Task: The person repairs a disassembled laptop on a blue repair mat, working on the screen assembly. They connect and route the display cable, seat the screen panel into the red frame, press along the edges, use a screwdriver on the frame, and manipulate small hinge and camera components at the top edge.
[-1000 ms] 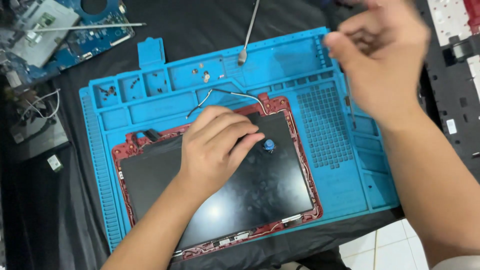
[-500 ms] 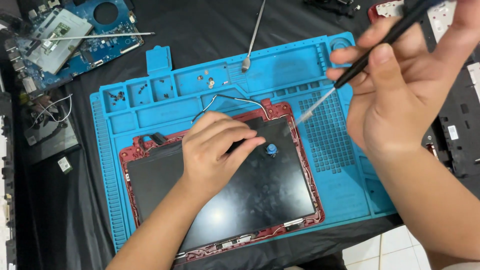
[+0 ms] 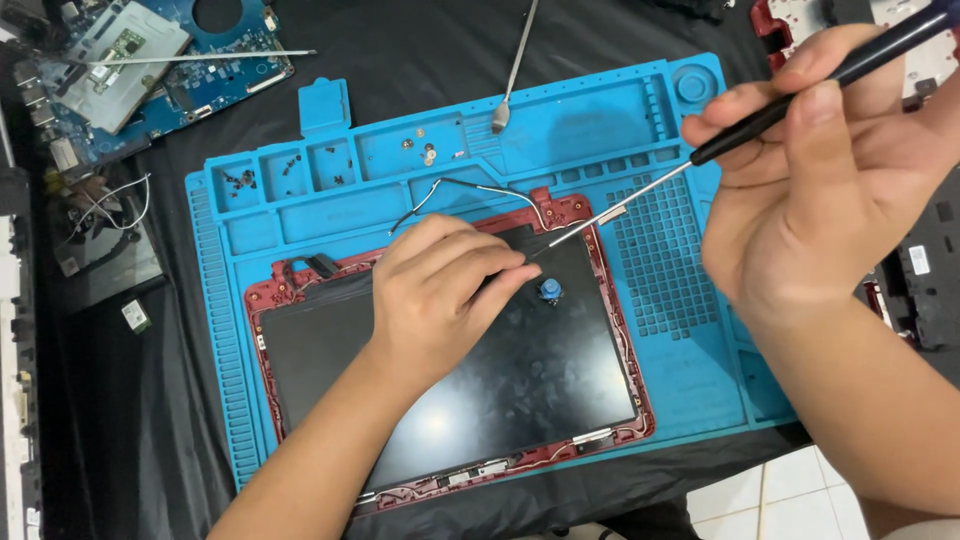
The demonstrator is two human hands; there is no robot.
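Pressing flat, the left hand (image 3: 440, 290) steadies a dark screen panel (image 3: 450, 390) in its red frame on a blue mat (image 3: 700, 400). A screwdriver (image 3: 700, 160) is pinched by the right hand's (image 3: 810, 190) fingers, its tip brought to the panel's upper edge; careful placement seems needed there.

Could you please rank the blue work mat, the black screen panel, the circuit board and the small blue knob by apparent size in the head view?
1. blue work mat
2. black screen panel
3. circuit board, partly cut off by the frame
4. small blue knob
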